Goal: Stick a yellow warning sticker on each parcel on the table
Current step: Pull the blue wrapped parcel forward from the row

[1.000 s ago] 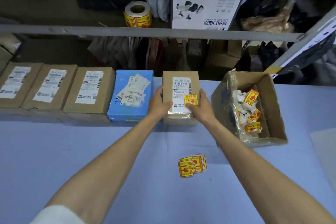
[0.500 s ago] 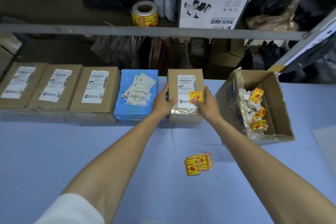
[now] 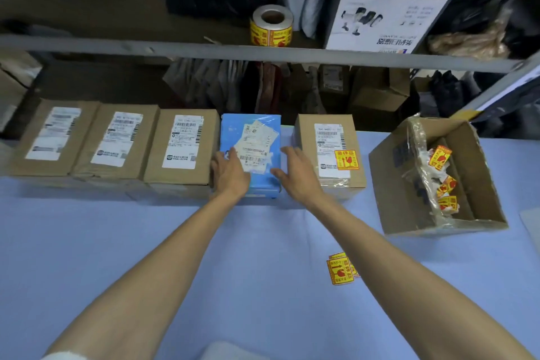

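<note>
Five parcels line the far edge of a blue desk (image 3: pixel 117 242). Both hands are at the blue parcel (image 3: pixel 257 131), fourth from the left: the left hand (image 3: pixel 229 171) lies flat on its near left corner with fingers spread, and the right hand (image 3: pixel 295 174) is at its right side with fingers loosely extended, holding nothing. Just right of it, a narrow gap apart, the end parcel (image 3: pixel 327 131) already carries a yellow sticker (image 3: pixel 346 159) on the lower right of its label. Three brown parcels (image 3: pixel 117 140) packed side by side to the left show only white labels, as does the blue one. Loose stickers (image 3: pixel 340 270) lie stacked on the desk near the right forearm. An open carton (image 3: pixel 467 213) with crumpled sticker scraps sits toward the far right corner. On the shelf (image 3: pixel 146 47) behind stand a sticker roll (image 3: pixel 271 26) and a white box (image 3: pixel 380 20).
</note>
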`<action>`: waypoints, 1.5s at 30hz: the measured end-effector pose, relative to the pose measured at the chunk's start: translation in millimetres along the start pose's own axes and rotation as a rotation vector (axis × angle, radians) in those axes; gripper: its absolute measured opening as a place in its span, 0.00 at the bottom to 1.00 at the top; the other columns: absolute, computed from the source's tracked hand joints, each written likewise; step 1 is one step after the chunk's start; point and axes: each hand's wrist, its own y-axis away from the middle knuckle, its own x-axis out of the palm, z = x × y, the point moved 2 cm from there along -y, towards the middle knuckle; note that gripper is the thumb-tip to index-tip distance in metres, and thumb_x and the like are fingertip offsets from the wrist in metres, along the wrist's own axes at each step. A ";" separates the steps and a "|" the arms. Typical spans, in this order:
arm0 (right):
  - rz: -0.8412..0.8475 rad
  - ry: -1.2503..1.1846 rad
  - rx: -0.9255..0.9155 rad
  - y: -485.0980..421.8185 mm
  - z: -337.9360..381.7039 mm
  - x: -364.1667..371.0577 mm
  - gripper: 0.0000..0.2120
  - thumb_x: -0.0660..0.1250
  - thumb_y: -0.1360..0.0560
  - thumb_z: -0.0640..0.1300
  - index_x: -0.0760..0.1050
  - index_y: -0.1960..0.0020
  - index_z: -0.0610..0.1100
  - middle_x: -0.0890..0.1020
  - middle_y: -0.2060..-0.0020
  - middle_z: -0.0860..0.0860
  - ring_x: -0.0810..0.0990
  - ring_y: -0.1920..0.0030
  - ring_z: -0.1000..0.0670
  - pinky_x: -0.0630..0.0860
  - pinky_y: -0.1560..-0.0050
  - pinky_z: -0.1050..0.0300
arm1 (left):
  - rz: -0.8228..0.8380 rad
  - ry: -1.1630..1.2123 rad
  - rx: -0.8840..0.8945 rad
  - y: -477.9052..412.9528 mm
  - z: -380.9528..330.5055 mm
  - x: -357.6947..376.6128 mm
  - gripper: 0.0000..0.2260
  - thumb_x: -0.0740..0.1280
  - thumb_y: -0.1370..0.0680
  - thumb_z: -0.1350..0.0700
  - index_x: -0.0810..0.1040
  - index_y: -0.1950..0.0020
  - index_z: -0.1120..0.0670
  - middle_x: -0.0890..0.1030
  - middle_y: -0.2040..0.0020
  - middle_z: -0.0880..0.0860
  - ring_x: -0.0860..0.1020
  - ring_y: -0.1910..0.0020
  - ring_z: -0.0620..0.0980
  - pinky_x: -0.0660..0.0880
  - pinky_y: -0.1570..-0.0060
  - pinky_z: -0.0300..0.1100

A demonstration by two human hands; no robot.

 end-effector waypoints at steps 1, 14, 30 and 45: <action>0.039 -0.017 0.055 -2.1 0.7 10.4 0.27 0.69 0.24 0.45 0.63 0.30 0.37 0.72 0.36 0.40 0.71 0.35 0.41 0.68 0.39 0.51 | 0.027 -0.010 -0.007 -1.7 0.8 1.5 0.31 0.68 0.25 0.57 0.58 0.25 0.57 0.60 0.30 0.61 0.60 0.31 0.61 0.65 0.32 0.53; 0.071 -0.226 0.264 49.4 -2.9 37.9 0.24 0.71 0.30 0.35 0.64 0.39 0.37 0.78 0.40 0.43 0.78 0.42 0.42 0.72 0.54 0.57 | 0.091 -0.018 0.243 67.7 -8.2 24.1 0.30 0.64 0.26 0.67 0.58 0.25 0.57 0.64 0.31 0.58 0.62 0.32 0.59 0.65 0.35 0.48; 0.198 -0.347 0.327 180.6 -1.9 75.1 0.42 0.76 0.33 0.38 0.56 0.27 0.51 0.77 0.42 0.47 0.78 0.46 0.47 0.79 0.50 0.54 | 0.262 0.325 -0.089 154.9 148.4 13.2 0.33 0.79 0.35 0.52 0.69 0.35 0.55 0.73 0.38 0.56 0.77 0.42 0.56 0.74 0.42 0.48; -0.099 -0.504 0.348 230.8 16.0 132.0 0.27 0.73 0.30 0.36 0.67 0.35 0.47 0.80 0.46 0.47 0.80 0.49 0.48 0.81 0.51 0.52 | 0.256 0.437 -0.023 181.8 218.9 17.5 0.20 0.68 0.25 0.45 0.71 0.36 0.49 0.79 0.42 0.51 0.79 0.45 0.54 0.76 0.43 0.55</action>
